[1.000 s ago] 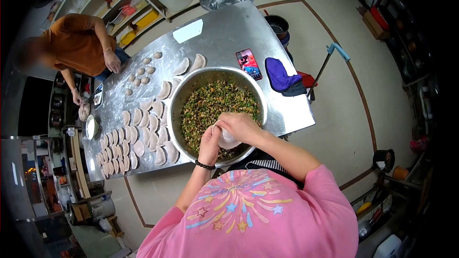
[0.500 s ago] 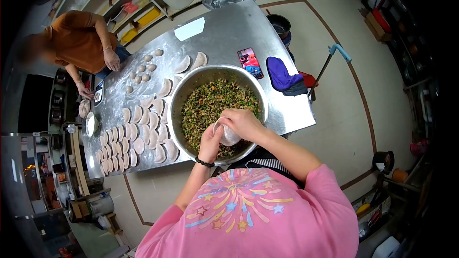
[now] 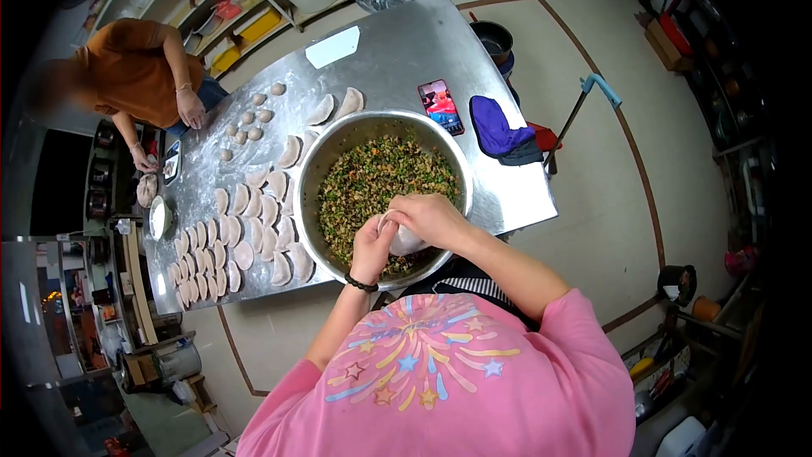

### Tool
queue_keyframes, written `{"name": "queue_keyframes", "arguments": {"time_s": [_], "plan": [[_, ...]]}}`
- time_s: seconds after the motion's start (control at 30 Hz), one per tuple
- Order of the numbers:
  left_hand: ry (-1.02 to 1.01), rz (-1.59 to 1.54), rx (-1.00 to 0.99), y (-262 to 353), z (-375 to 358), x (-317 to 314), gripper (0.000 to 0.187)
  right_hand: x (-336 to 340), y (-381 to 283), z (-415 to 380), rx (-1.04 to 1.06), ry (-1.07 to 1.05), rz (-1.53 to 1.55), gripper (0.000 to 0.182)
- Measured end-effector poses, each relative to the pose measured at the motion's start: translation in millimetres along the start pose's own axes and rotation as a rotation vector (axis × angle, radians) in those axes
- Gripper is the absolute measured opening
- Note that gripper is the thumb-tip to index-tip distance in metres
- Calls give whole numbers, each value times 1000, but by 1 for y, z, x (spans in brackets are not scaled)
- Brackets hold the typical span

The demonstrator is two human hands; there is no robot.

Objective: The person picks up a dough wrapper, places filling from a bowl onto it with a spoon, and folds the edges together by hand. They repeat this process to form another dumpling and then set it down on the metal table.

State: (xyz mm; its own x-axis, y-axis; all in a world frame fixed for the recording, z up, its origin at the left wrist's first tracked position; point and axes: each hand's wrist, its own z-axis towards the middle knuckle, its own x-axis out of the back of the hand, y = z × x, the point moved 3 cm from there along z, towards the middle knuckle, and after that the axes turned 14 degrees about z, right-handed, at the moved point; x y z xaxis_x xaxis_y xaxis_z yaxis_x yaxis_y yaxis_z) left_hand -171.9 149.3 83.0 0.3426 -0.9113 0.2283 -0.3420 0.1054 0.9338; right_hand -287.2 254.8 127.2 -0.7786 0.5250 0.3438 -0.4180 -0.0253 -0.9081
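Both of my hands meet over the near side of a large metal bowl (image 3: 463, 173) filled with chopped green and brown filling (image 3: 381, 178). Between them is a pale dough dumpling (image 3: 408, 241), partly covered by my fingers. My left hand (image 3: 370, 247) pinches its left edge, with a dark bead bracelet on the wrist. My right hand (image 3: 429, 218) closes on its top edge, thumb and fingers pressed together. Rows of crescent dumplings (image 3: 269, 210) lie left of the bowl, and two larger ones (image 3: 349, 102) lie just behind it.
On the metal table (image 3: 397, 46) are a phone (image 3: 441, 107), a purple and black cloth item (image 3: 497, 129), small dough balls (image 3: 248, 118), a white bowl (image 3: 160, 218) and a white sheet (image 3: 333, 47). A co-worker in an orange shirt (image 3: 139, 68) stands at the far left corner.
My fingers have shifted slightly along the dumpling's edge, and the dumpling sits a little more hidden behind them. The co-worker's hands have moved slightly left. The view has shifted a little.
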Motion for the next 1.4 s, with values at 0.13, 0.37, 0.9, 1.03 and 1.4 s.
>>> {"name": "queue_keyframes", "arguments": {"time_s": [0.13,0.37,0.9,1.03,1.4], "plan": [[22,-284,82,3,-2,-5,22,3,-3,1,6,163,120,15],[25,-214,57,7,-2,-7,19,6,-6,0,25,109,90,15],[88,-415,108,16,-7,27,46,-7,-2,-4,-294,134,439,24],[-263,-1103,206,17,-2,5,71,-8,-23,-8,-203,15,360,36],[-384,-1392,125,12,-15,-8,55,40,13,-64,-270,-224,-594,17]]}}
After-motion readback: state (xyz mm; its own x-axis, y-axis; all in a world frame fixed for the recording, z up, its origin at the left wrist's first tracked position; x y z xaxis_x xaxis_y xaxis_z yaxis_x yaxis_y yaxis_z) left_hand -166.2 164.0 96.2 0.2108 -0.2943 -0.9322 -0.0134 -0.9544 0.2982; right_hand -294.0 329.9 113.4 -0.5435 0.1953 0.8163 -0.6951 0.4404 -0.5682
